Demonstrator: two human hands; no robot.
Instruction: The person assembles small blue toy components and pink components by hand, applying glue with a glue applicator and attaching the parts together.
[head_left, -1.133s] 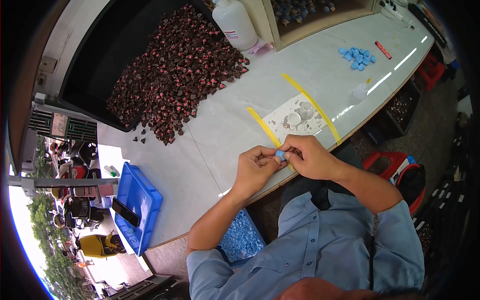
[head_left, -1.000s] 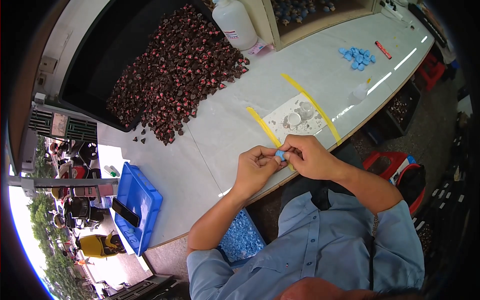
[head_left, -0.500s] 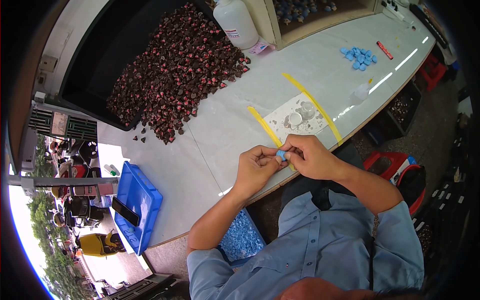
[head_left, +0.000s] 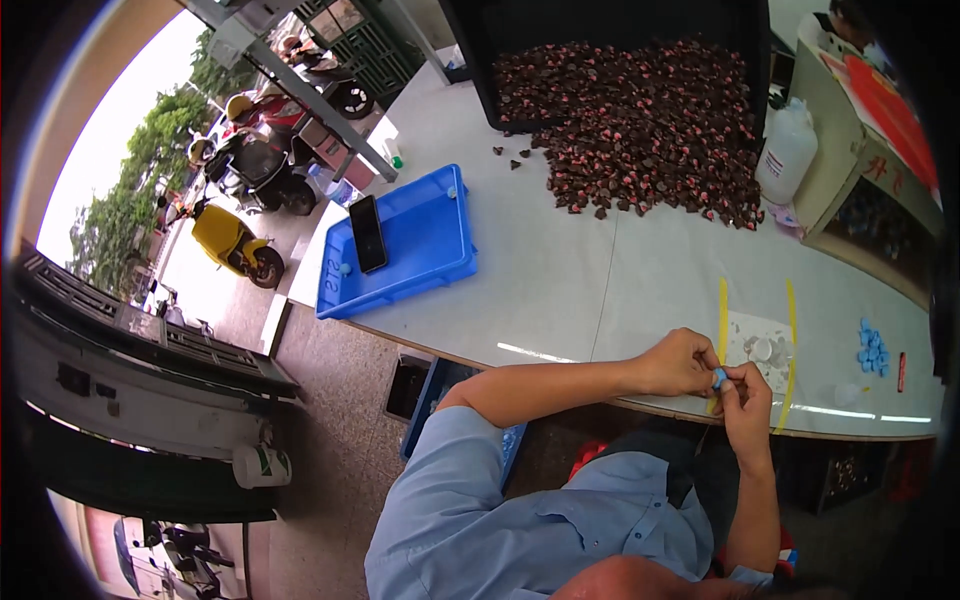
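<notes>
Near the front edge of the table, my left hand [head_left: 680, 364] and my right hand [head_left: 749, 405] meet. Both are closed, their fingertips pinching one small blue piece [head_left: 719, 378] whose kind I cannot make out. Just beyond lies a stained white sheet [head_left: 745, 326] between a left yellow tape strip [head_left: 723, 305] and a right yellow tape strip [head_left: 791, 335]. On that sheet stands a small round white cup [head_left: 763, 350]. Several similar blue pieces [head_left: 873, 355] are heaped to the right, beside a red stick [head_left: 901, 371].
A large black tray [head_left: 600, 22] at the back spills many dark-and-pink pieces [head_left: 650, 140] onto the table. A white jug [head_left: 787, 150] stands by a cabinet [head_left: 870, 225]. At left, a blue tray [head_left: 430, 280] holds a phone [head_left: 367, 235]. A translucent bottle [head_left: 848, 395] is at right.
The view has swung toward the left, so the table and hands appear farther right. The fingers still pinch the small blue piece, with a slightly different hand angle.
</notes>
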